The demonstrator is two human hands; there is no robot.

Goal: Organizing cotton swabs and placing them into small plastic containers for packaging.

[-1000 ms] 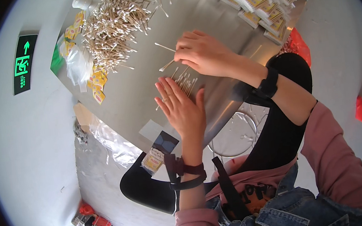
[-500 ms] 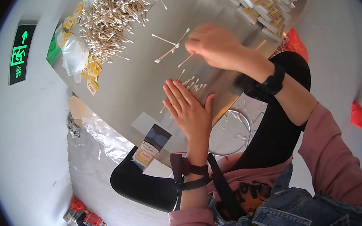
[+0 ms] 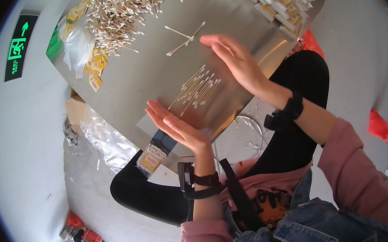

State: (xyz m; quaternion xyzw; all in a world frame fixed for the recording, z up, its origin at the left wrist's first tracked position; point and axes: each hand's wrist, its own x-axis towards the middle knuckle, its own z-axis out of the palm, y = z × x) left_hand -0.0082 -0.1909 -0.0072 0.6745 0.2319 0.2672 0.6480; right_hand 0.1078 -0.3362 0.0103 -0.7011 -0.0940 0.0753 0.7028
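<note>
A small bunch of cotton swabs (image 3: 198, 88) lies roughly side by side on the metal tabletop (image 3: 151, 73), between my two hands. To its lower left is my left hand (image 3: 175, 125), open, fingers extended and palm turned toward the bunch. My right hand (image 3: 237, 62) is open too, on the upper right side of the swabs, its fingers straight and holding nothing. A few loose swabs (image 3: 186, 40) lie crossed just beyond my right fingertips. Near my left wrist, a filled clear packet of swabs (image 3: 152, 158) with a yellow label lies at the table's near edge.
A large heap of cotton swabs (image 3: 119, 18) covers the far left, beside yellow labels (image 3: 96, 67) and clear plastic bags (image 3: 78, 50). Filled swab packets (image 3: 280, 1) are piled at the far right. Below the near edge is a round metal frame (image 3: 257, 133) among fallen swabs.
My left hand has lifted off the bunch and moved left, uncovering the swabs. My right hand, formerly closed around a swab, has opened and turned its palm toward the bunch.
</note>
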